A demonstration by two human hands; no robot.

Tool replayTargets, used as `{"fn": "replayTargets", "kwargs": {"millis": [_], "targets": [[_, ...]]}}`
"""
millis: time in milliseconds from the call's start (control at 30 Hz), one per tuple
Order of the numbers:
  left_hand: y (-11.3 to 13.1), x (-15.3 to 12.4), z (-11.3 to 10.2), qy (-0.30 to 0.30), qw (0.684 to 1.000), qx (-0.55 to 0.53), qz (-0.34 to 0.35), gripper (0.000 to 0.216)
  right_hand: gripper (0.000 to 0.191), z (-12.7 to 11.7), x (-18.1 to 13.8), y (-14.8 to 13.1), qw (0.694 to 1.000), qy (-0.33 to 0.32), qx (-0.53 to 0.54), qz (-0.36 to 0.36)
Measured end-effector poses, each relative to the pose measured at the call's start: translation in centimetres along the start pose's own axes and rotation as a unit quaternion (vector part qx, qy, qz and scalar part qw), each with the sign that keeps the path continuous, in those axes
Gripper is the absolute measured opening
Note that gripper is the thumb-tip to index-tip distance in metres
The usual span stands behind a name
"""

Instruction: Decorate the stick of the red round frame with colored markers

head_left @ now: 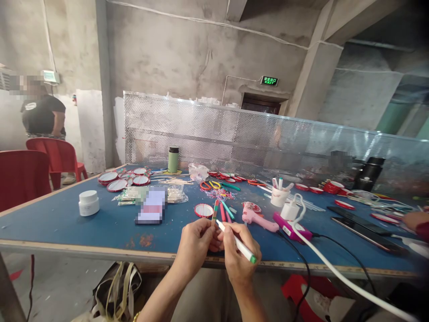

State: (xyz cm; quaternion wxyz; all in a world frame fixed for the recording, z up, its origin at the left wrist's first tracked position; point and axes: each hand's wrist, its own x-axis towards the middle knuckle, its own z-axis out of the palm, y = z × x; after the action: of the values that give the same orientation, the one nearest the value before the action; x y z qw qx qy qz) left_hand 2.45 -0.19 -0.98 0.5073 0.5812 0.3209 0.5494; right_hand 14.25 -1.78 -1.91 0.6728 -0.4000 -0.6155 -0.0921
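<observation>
My left hand (194, 243) is closed on a flat wooden craft stick (215, 210), coloured red and green, which points up and away from me. In my right hand (241, 257) is a white marker (246, 251) with a green end, its tip close beside the stick. Whether the tip touches the stick I cannot tell. Just beyond the hands lie a round red-rimmed disc (203, 210), a red marker (222, 211) and a teal marker (228, 209). To the right of them rests a pink glue gun (258, 220).
On the blue table (114, 237) are a white jar (89, 203), a phone (150, 206), a green tumbler (173, 160) and a cup of markers (277, 196). A magenta power strip (292, 227) trails cables over the front edge. Perforated metal panels (201, 134) stand behind.
</observation>
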Motion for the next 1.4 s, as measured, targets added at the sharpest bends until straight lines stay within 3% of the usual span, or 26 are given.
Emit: {"fn": "replayTargets", "kwargs": {"millis": [933, 1400], "targets": [[0.02, 0.05, -0.02, 0.004, 1.0, 0.022, 0.016, 0.027, 0.014, -0.09, 0.32, -0.39, 0.998, -0.004, -0.023, -0.065], [0.15, 0.01, 0.09, 0.003, 1.0, 0.013, 0.012, 0.027, 0.013, 0.01, 0.11, -0.02, 0.998, 0.0, -0.013, -0.054]]}}
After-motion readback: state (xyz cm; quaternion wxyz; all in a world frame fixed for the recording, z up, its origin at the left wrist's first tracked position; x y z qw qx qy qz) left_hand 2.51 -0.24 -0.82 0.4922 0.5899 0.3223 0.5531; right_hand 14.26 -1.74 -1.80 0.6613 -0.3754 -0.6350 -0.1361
